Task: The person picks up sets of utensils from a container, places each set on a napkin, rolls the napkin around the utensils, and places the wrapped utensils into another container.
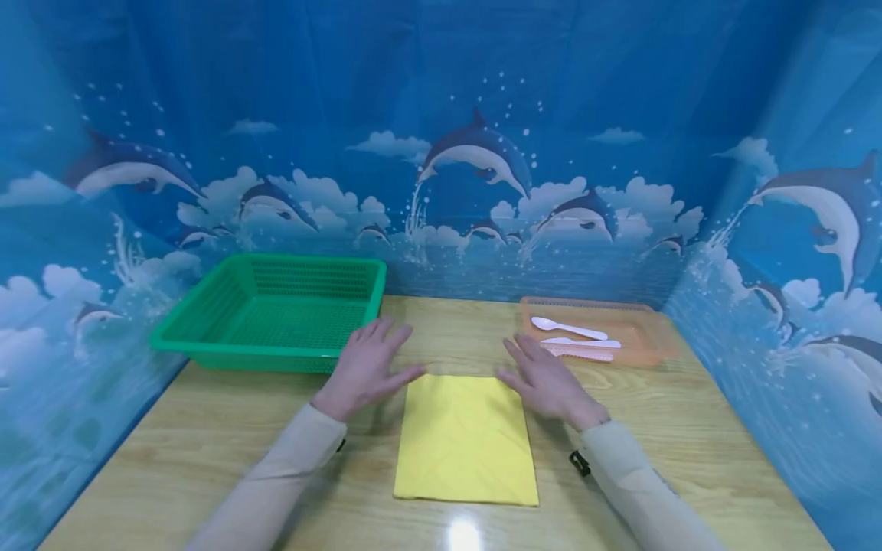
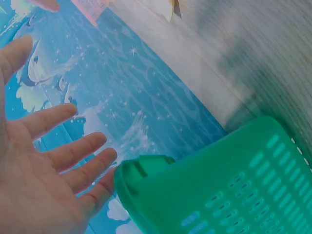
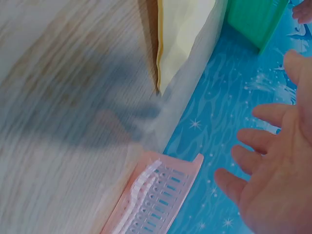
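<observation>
A yellow cloth (image 1: 467,444), folded into a flat rectangle, lies on the table in the head view. My left hand (image 1: 365,367) hovers off its far left corner with fingers spread and nothing held. Close beside that hand stands a green plastic basket (image 1: 269,360); in the left wrist view the fingertips overlap the basket's rim (image 2: 146,180). Over the cloth's far right corner is my right hand (image 1: 551,383), fingers extended and holding nothing. Just past it sits a shallow orange tray (image 1: 641,337) with a white spoon (image 1: 568,329) and a white knife (image 1: 582,343) in it.
Under everything is a wood-grain table (image 1: 455,329). A blue curtain (image 1: 441,76) printed with dolphins encloses its back and both sides. A small black object (image 1: 580,463) shows at the right sleeve cuff. Light glares off the table's near part.
</observation>
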Demonstrator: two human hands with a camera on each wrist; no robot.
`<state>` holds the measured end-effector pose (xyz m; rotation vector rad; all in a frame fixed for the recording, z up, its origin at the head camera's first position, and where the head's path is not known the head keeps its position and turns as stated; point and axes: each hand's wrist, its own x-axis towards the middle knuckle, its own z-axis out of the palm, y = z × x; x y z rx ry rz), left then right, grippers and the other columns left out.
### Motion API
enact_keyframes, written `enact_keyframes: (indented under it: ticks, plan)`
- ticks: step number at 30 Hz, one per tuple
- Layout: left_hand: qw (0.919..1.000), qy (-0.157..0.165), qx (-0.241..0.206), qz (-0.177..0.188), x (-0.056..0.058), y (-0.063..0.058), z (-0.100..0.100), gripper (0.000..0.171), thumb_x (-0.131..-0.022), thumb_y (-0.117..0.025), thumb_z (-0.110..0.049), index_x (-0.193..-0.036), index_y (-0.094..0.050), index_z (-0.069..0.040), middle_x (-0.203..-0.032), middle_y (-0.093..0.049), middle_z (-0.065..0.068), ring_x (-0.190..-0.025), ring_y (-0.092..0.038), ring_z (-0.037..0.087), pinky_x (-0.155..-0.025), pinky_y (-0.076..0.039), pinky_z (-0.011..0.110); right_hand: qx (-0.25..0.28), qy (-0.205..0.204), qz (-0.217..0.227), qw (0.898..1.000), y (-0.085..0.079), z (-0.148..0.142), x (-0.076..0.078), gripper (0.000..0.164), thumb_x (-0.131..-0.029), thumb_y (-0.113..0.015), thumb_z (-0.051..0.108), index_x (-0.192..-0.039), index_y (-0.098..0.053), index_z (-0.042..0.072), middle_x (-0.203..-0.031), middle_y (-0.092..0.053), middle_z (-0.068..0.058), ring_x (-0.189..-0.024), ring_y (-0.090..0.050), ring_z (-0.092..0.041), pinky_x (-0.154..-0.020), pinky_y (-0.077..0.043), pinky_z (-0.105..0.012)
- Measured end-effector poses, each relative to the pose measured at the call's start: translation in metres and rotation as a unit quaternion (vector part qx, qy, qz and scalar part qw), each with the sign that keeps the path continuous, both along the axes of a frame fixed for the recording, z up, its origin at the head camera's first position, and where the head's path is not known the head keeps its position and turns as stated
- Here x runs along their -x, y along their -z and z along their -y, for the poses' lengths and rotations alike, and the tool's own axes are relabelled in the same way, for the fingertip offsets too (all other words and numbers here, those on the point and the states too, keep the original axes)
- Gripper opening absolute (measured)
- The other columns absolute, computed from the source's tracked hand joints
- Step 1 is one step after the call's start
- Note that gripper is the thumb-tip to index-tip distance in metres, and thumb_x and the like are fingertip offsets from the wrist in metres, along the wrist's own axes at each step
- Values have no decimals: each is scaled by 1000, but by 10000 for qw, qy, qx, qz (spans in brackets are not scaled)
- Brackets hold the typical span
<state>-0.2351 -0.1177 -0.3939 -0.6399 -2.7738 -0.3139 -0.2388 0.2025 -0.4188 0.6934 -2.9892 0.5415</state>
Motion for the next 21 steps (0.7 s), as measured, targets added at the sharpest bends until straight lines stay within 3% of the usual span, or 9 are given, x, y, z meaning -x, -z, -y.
enact_keyframes:
  ticks: [5,7,10,14,17,21]
  plan:
    - [9993,300,-67,-192,-3,3,-6,64,-87,-66,-55,-132,-59,-9,-133,-58,20,-122,-55,38,-96,-47,57,-87,-454,-55,9989,0,6,-1,61,-101,-52,41,-150,-38,8,-157,-32,-17,-144,-32,-38,-115,-29,-57]
    - [9988,469,-70,-98,-3,5,-8,60,-87,-70,-49,-129,-61,-7,-125,-63,18,-113,-60,34,-91,-52,51,-71,-588,76,9982,0,8,-1,56,-99,-57,36,-146,-45,9,-153,-41,-17,-139,-41,-37,-112,-35,-55]
    - [9957,802,-124,439,-5,8,-11,52,-86,-74,-40,-124,-64,-5,-115,-67,15,-100,-65,28,-84,-56,42,8,-784,304,9965,3,11,0,47,-96,-63,26,-138,-54,6,-142,-54,-16,-130,-51,-36,-108,-41,-53]
    - [9833,1191,-127,1368,-6,15,-16,42,-87,-74,-32,-117,-67,-4,-107,-70,14,-93,-68,24,-81,-56,38,115,-1128,454,9925,10,13,2,35,-93,-67,16,-125,-64,3,-126,-65,-14,-119,-60,-33,-103,-47,-49]
    - [9761,1444,122,1618,-8,22,-20,35,-86,-74,-29,-111,-69,-5,-100,-72,11,-88,-67,21,-78,-56,35,131,-1330,467,9899,16,14,4,31,-91,-68,14,-121,-67,4,-120,-68,-12,-114,-62,-30,-100,-49,-47]
    - [9713,1536,366,1781,-11,31,-24,29,-82,-78,-30,-99,-72,-7,-86,-70,2,-75,-61,12,-69,-53,28,5,-1408,364,9894,21,16,6,29,-90,-69,14,-118,-69,5,-117,-68,-10,-111,-62,-28,-98,-50,-46]
